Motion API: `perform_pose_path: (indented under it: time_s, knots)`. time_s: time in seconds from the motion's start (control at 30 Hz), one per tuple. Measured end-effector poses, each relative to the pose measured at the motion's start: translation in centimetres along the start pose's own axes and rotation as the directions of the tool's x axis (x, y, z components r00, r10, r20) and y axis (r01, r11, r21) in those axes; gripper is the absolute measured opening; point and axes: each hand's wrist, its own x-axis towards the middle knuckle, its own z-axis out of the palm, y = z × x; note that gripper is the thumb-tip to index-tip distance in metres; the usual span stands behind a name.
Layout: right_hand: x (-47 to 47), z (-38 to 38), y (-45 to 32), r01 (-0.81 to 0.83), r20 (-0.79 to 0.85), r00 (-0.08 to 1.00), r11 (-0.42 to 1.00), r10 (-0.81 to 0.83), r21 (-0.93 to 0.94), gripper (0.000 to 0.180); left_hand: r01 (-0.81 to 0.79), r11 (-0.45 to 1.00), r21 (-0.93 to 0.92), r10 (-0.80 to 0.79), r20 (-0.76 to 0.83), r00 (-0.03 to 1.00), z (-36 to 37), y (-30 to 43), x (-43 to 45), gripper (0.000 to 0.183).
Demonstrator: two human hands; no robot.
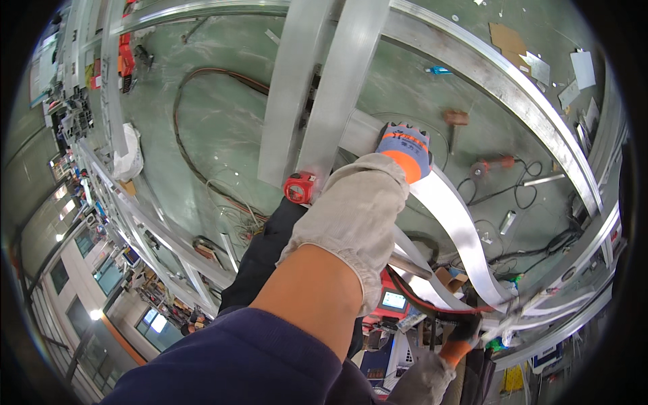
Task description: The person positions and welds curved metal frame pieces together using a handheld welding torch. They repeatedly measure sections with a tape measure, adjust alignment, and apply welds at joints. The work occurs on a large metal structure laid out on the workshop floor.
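Note:
My left hand (405, 152), in a grey and orange work glove, is closed over an aluminium crossbar (360, 132), its fingertips hidden beneath. From there the bright metal curves off towards the lower right. At the lower right, my right hand (461, 334), gloved with an orange cuff, is blurred around a dark tool (439, 315) whose exact kind is unclear. It is close to the side of the metal frame (552, 298). A red tape measure (299, 187) rests at the end of a wide pair of aluminium beams (334, 96), left of my left forearm.
On the green floor lie a hammer (455, 121), an angle grinder (488, 166) with its cord, and loose cables (185, 136). Cardboard (508, 43) and offcuts lie at the upper right. A red machine with a lit screen (394, 299) stands below the frame.

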Motion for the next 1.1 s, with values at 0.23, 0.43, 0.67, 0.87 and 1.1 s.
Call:
perform_pose_path:
  time_s: [0.23, 0.43, 0.67, 0.87, 1.1]
  knots:
    - [9.5, 13.3, -9.4, -0.278, -0.049, 0.928, 0.776, 0.369, 0.567, 0.039, -0.01, 0.999, 0.049, 0.016, -0.116, 0.993, 0.6, -0.5, 0.2, 0.043]
    - [9.4, 16.5, -11.1, -0.207, -0.081, 0.949, 0.792, 0.306, 0.575, 0.045, 0.011, 0.997, 0.076, -0.013, 0.032, 0.999, -0.7, -0.5, 0.3, 0.051]
    - [10.5, 14.0, -6.6, -0.158, 0.037, 0.987, 0.984, 0.155, 0.082, 0.03, -0.018, 1.0, 0.019, 0.019, -0.068, 0.998, 0.6, -0.4, 0.7, 0.054]
    - [14.2, 8.4, -18.2, 0.079, 0.37, 0.924, 0.903, 0.092, -0.423, 0.034, -0.093, 0.995, -0.048, 0.091, -0.033, 0.995, -0.3, -0.7, 0.1, 0.045]
    - [21.1, 23.5, -40.6, 0.361, 0.661, 0.594, 0.886, -0.459, 0.291, 0.062, -0.166, 0.98, -0.111, 0.163, -0.039, 0.986, 2.2, -1.0, 1.9, 0.037]
